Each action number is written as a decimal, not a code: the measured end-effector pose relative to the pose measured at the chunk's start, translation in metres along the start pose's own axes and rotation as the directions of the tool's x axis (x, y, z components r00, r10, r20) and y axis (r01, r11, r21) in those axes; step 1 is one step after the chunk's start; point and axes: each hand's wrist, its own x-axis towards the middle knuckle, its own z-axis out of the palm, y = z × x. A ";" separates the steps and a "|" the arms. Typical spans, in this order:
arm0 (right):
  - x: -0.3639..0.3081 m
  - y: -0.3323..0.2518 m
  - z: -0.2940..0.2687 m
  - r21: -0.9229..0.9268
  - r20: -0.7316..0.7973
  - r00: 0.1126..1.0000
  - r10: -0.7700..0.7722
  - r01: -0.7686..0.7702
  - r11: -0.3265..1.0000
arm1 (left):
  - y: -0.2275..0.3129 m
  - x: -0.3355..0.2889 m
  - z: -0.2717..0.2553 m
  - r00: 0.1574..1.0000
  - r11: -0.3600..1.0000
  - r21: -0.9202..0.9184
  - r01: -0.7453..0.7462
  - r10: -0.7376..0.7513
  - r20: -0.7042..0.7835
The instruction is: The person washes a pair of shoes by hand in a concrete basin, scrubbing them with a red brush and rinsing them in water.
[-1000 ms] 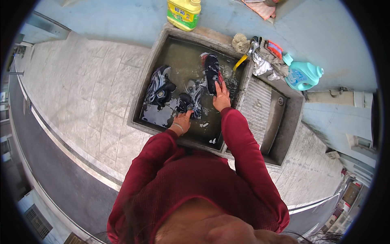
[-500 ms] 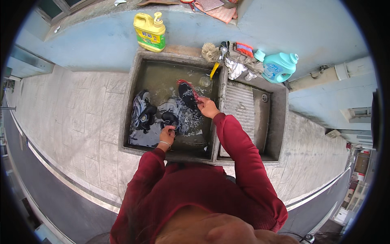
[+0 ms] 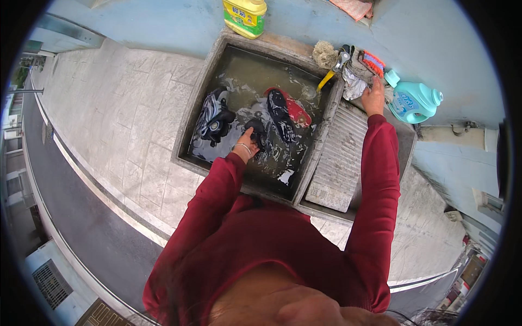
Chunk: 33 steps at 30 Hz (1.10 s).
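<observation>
Murky water fills the left basin of a stone sink (image 3: pixel 190 117). My left hand (image 3: pixel 247 145) is closed on a black-and-grey shoe (image 3: pixel 255 129), mostly under water, its exact form hard to make out. To its left lies another grey-and-black shoe (image 3: pixel 215 119) with a round black part. A long black piece (image 3: pixel 280 111) and a red piece (image 3: pixel 298 111), sole-like in shape, float side by side. My right hand (image 3: pixel 373 99) reaches beyond the washboard, fingers stretched out just short of a red-bristled brush (image 3: pixel 372 62); I cannot tell whether they touch the rags (image 3: pixel 354 86) beneath.
Right of the basin is a ribbed washboard (image 3: pixel 340 155). On the back ledge are a yellow jug (image 3: pixel 243 19), a scrubbing ball (image 3: pixel 325 54), a yellow-handled tool (image 3: pixel 326 80) and a turquoise detergent bottle (image 3: pixel 416 102). A blue wall (image 3: pixel 163 27) rises behind.
My right hand has let go of the red-and-black pieces in the water and moved right, up to the brush. My left hand stays at the shoe. The view has shifted.
</observation>
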 end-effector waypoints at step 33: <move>0.057 -0.019 -0.017 -0.429 0.247 0.964 0.101 0.015 0.903 | 0.012 -0.012 0.001 0.945 0.951 -0.187 -0.245 0.278 0.175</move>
